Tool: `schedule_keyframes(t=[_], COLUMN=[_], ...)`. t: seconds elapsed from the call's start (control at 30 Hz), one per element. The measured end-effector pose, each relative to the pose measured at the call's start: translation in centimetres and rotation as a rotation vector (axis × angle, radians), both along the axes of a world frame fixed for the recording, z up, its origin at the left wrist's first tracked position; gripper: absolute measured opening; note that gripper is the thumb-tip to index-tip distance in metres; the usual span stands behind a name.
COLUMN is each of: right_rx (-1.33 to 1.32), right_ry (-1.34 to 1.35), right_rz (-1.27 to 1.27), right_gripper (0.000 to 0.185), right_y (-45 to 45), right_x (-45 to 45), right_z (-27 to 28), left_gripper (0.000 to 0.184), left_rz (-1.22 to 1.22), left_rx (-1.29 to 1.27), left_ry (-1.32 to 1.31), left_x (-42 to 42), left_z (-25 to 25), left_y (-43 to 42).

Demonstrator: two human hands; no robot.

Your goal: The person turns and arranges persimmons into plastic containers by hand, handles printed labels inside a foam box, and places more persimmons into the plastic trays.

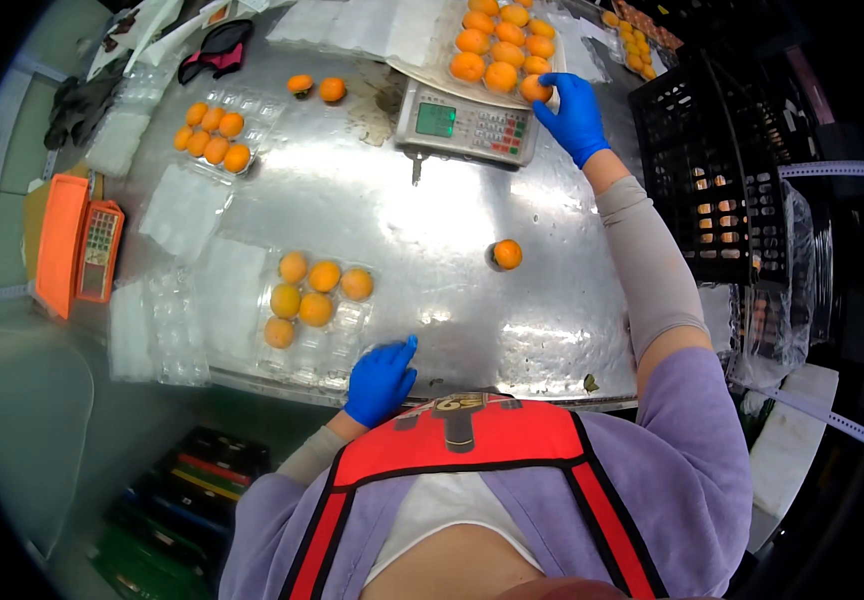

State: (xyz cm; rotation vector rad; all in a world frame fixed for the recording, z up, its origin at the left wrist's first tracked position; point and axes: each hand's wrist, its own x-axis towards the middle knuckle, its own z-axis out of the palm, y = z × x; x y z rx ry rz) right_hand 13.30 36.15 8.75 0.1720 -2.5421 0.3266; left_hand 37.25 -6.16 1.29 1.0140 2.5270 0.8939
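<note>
My right hand (574, 118), in a blue glove, pinches a persimmon (536, 89) between thumb and fingers at the near right corner of a filled tray of persimmons (508, 52). That tray rests on a digital scale (472, 120) with a lit green display. Low at the table's front edge is my left hand (380, 382), also gloved in blue, with its fingers loosely apart and nothing in them. Just left of it lies a clear plastic tray (347, 335) partly filled with several persimmons (317, 309). A single persimmon (507, 254) sits on the metal table right of centre.
Another part-filled tray (214, 137) and two loose persimmons (332, 90) lie farther back. Stacked clear trays (157, 330) line the left side, near an orange-cased calculator (102, 250). Black crates (692, 150) stand along the right edge. The metal table (432, 250) reflects light.
</note>
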Motion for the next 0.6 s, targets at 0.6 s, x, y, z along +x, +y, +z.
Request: schedule_keyframes(t=[0.6], right_rx=[-0.242], right_ry=[-0.425], right_rz=[0.223], right_gripper=[0.031], right_y=[-5.4], right_x=[13.7], right_z=[-2.4], left_gripper=[0.056], left_rz=[-0.009], left_rx=[-0.036], left_ry=[-0.022], left_x=[0.1], left_z=[-0.8], left_y=[-0.2])
